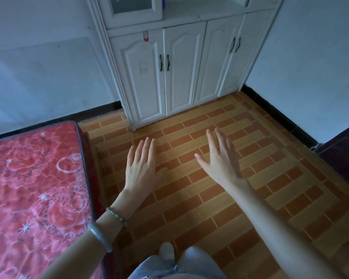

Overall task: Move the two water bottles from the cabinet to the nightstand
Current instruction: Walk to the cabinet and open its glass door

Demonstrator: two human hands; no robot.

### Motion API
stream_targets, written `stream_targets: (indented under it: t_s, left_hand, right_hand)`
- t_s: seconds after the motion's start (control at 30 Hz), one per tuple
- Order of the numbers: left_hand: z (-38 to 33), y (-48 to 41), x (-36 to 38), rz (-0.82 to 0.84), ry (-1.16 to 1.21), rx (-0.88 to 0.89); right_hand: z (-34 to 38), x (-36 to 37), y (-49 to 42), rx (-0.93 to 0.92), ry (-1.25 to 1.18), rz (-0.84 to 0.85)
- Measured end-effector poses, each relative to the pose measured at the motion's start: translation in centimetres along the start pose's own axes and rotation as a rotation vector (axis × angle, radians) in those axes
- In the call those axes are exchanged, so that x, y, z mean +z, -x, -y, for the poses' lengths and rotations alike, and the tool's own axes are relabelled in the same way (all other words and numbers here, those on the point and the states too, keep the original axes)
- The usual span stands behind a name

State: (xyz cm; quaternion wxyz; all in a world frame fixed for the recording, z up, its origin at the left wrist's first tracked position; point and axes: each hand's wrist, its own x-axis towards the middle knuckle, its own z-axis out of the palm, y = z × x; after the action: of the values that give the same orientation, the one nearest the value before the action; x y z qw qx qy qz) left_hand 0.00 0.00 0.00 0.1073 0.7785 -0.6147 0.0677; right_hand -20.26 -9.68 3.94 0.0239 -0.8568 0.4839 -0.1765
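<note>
A white cabinet [181, 63] stands against the far wall, its lower doors all closed; an open shelf and a glass-fronted door show at the top edge. No water bottle and no nightstand can be seen. My left hand [141, 168] is stretched out flat, palm down, fingers apart, over the tiled floor in front of the cabinet. My right hand [220, 158] is held out the same way a little to the right, holding nothing. Both hands are well short of the cabinet doors.
A bed with a red floral mattress [34, 188] fills the left side. Brown and orange floor tiles [250, 168] lie between me and the cabinet. A dark wooden piece [343, 150] juts in at the right edge. My legs [177, 266] show at the bottom.
</note>
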Motion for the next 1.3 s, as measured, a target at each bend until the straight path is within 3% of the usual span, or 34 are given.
stream_targets:
  t_s: [0.17, 0.83, 1.3]
  left_hand:
    - [0.6, -6.4, 0.5, -0.009, -0.017, -0.054]
    - [-1.8, -33.2, 6.9, -0.023, -0.015, -0.222]
    - [1.6, -47.8, 11.6, 0.01, -0.014, -0.272]
  right_hand:
    - [-1.1, 1.1, -5.4, 0.048, 0.002, 0.034]
    - [-12.2, 6.8, -34.2, -0.162, -0.036, 0.07]
    - [-14.9, 13.4, -49.5, -0.196, -0.045, 0.119]
